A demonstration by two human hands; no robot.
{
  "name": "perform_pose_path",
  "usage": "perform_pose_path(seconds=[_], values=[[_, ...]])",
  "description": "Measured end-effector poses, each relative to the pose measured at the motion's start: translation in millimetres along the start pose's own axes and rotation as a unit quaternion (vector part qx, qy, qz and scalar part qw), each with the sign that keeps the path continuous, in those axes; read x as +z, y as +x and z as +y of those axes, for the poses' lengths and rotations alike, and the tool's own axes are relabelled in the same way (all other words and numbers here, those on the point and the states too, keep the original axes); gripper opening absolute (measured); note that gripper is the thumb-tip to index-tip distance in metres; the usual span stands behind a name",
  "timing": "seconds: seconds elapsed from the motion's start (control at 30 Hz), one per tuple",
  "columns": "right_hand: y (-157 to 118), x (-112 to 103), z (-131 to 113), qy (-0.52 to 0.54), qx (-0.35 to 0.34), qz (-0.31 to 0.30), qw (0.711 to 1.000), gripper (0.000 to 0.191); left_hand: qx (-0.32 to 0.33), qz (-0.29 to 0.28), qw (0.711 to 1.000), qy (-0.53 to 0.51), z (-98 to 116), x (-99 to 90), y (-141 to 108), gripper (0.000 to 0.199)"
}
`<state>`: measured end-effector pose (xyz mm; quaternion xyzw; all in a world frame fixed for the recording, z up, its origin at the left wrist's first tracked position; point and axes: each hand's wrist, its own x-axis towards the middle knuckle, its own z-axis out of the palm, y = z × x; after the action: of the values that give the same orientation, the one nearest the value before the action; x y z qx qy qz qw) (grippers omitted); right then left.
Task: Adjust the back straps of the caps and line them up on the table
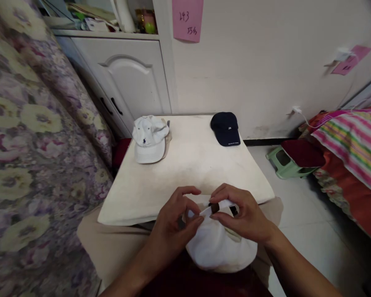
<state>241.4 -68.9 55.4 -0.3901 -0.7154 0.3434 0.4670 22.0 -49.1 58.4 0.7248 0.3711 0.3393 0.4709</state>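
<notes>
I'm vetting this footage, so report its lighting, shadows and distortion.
All in the head view: soft, dim light without harsh glare; a faint dark patch on the table, perhaps shadow, beyond the held cap; the navy cap so dark its folds barely show; the curtain seemingly stretched towards the left edge; a dark blur at the top right corner.

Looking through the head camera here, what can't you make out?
All in the head view:
- White cap in hand: its far side is hidden by the cap itself.
- Strap: parts are covered by the fingers.
- Navy cap: the lettering along its brim is too small to read.
- Striped bedding: cut off by the right edge.
- White container on the shelf: its top is cut off by the upper edge.
</notes>
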Motion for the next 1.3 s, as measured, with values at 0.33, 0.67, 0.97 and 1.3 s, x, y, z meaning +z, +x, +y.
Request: perform_pose_path(seconds=[0.33, 0.67, 0.97, 1.3], values=[[-1, 2, 2, 0.032, 0.029, -0.002, 0.999, 0.026, -0.072, -0.018, 0.994, -0.084, -4, -6.8, -4, 0.037], [-1, 4, 5, 0.121, 0.086, -0.004, 0.989, 0.022, -0.101, -0.079, 0.984, -0.121, -3, -2.5, 2, 0.021], [-1, 4, 15, 0.160, 0.162, 0.018, 0.974, 0.023, -0.135, -0.058, 0.969, -0.200, -14, -12.6, 6, 0.026], [3, 5, 14, 0.173, 0.188, 0.012, 0.967, 0.022, -0.149, -0.075, 0.958, -0.234, -22, -11.6, 6, 0.023]])
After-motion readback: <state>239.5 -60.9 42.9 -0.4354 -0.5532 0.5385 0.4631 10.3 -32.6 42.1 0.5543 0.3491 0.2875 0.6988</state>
